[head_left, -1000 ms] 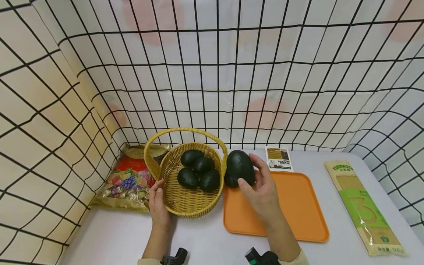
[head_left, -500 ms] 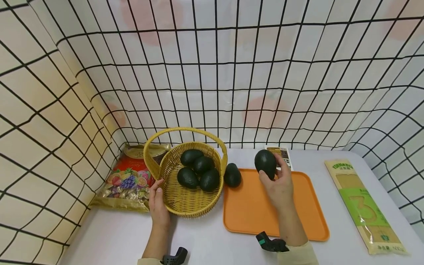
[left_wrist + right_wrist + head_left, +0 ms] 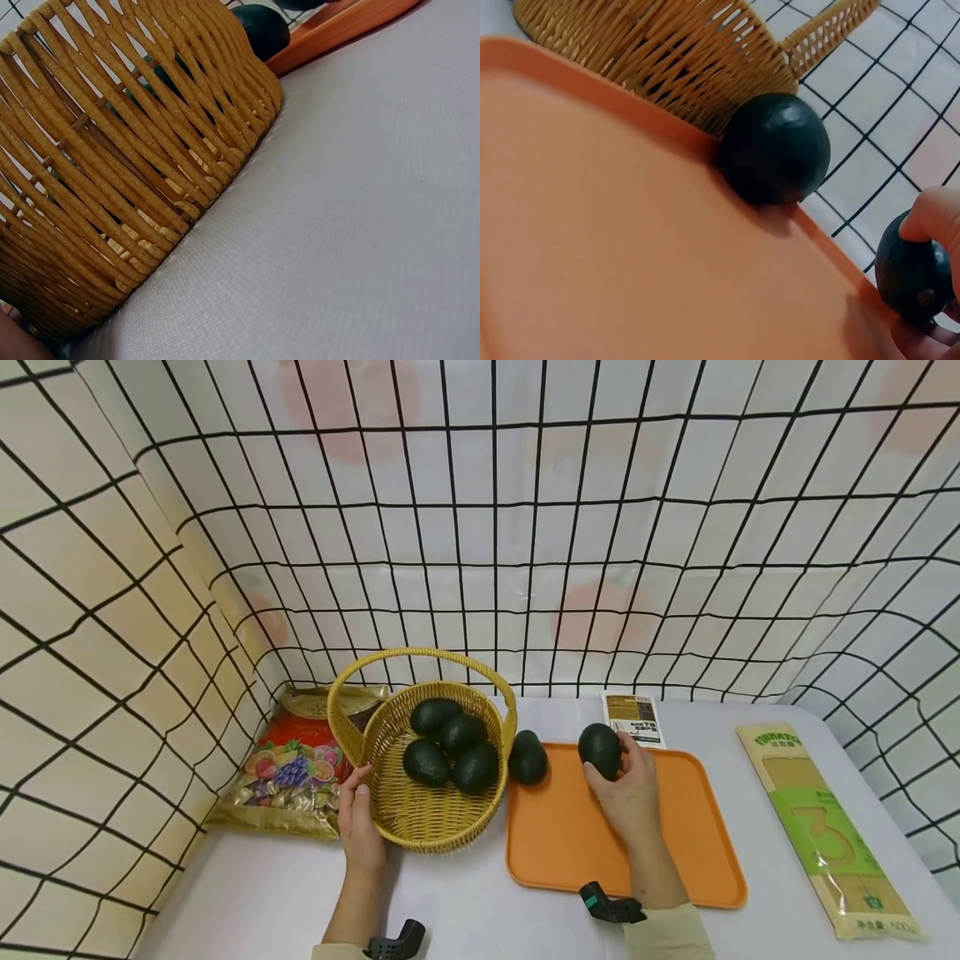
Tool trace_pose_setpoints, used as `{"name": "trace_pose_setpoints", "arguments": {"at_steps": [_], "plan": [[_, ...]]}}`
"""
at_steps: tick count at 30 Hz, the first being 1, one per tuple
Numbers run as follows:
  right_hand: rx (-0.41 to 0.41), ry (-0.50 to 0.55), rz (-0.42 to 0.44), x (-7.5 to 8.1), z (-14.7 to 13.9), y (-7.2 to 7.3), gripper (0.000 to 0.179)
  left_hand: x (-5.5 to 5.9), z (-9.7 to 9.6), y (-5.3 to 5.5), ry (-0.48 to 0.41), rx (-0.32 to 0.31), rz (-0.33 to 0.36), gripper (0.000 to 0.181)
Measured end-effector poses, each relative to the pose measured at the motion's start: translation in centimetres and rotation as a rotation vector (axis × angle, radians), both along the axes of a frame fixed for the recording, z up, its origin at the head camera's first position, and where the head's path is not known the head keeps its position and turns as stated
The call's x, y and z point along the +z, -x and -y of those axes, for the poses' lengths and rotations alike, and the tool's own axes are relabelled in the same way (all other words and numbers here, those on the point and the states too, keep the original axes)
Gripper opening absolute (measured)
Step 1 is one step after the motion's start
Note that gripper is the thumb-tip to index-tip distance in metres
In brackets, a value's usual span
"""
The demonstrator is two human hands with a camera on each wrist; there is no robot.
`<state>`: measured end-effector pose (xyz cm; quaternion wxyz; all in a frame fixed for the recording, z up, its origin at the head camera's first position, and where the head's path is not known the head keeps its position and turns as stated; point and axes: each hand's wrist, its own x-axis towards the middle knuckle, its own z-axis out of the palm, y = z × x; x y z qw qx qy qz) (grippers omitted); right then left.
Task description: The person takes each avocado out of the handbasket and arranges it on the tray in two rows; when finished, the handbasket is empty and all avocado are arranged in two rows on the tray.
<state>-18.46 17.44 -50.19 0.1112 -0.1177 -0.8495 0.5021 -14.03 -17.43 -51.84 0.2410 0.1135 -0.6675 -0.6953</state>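
In the head view my right hand [image 3: 632,797] holds a dark green avocado [image 3: 599,752] between thumb and fingers over the far part of an orange tray [image 3: 555,852]. The right wrist view shows this held avocado [image 3: 911,270] at its right edge, with the thumb across it. A second avocado [image 3: 528,757] lies at the tray's far left corner, beside a yellow wicker basket [image 3: 420,831]. Several avocados [image 3: 426,763] sit inside the basket. My left hand [image 3: 362,827] rests against the basket's left side, fingers fairly straight. The basket wall [image 3: 127,150] fills much of the left wrist view.
A red and gold candy bag [image 3: 292,768] lies left of the basket. Behind the tray is a small printed packet [image 3: 633,720]. A long noodle pack [image 3: 828,835] lies at the right. Black netting [image 3: 492,535] over white cloth surrounds the table's back and sides.
My right hand has moved right with the avocado, away from the basket, then lowered slightly toward the tray. The avocado at the tray corner has come into fuller view. My left hand stays put.
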Motion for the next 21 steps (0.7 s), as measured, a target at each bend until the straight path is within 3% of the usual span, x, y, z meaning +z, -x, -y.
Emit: {"name": "trace_pose_setpoints", "arguments": {"at_steps": [11, 21], "plan": [[-0.006, -0.127, 0.059, -0.33, -0.12, 0.00, 0.079, 0.07, 0.12, 0.02, -0.031, -0.020, 0.011, 0.041], [0.012, -0.075, 0.101, 0.05, -0.25, -0.04, 0.087, 0.05, 0.10, 0.04, -0.041, -0.018, 0.034, 0.043]]}}
